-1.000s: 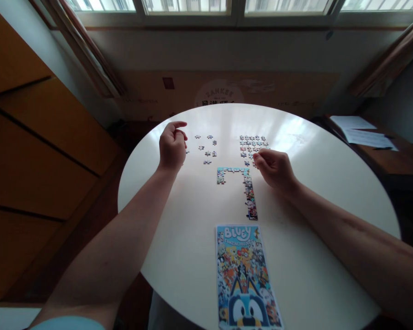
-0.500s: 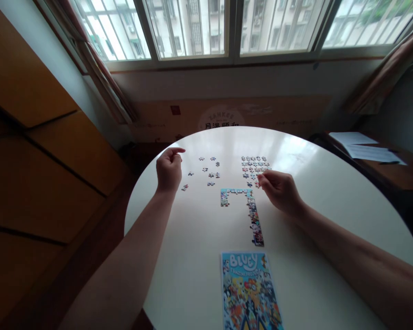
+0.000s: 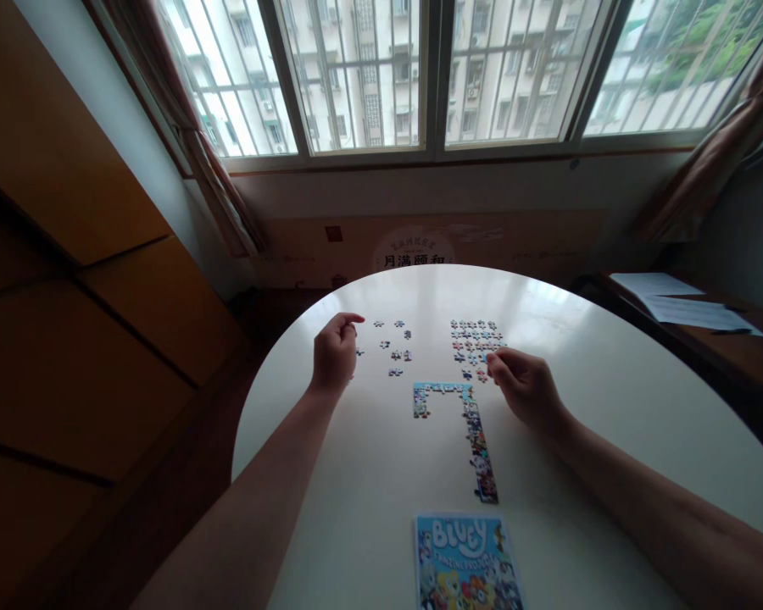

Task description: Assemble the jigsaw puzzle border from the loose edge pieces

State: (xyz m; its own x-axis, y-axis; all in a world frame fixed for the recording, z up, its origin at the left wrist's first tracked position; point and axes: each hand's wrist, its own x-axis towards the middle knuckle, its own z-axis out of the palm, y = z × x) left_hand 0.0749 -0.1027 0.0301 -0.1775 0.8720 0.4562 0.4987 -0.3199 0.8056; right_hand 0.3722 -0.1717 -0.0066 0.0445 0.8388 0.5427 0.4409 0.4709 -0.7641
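Observation:
My left hand (image 3: 336, 352) hovers over or rests at the left of the loose jigsaw pieces (image 3: 396, 356); I cannot tell which. Its fingers are curled, the index finger points right, and nothing shows in it. Beside the rows of jigsaw pieces (image 3: 474, 335) is my right hand (image 3: 522, 377), closed with thumb and forefinger together; anything between them is hidden. Nearer to me lies a partly joined jigsaw border (image 3: 481, 457), with a top strip, a short left side and a long right side. Below it sits the picture sheet (image 3: 464, 559) marked "BLUEY".
All the pieces lie on a round white table (image 3: 369, 508). Papers (image 3: 693, 312) and a pen are on a brown surface at the right. A window (image 3: 369, 85) and curtains are beyond, with a wooden cabinet (image 3: 133, 364) at the left.
The view has tipped upward, so the table sits lower in it. My left hand has shifted slightly right, now partly covering loose pieces at the left. My right hand stays by the rows.

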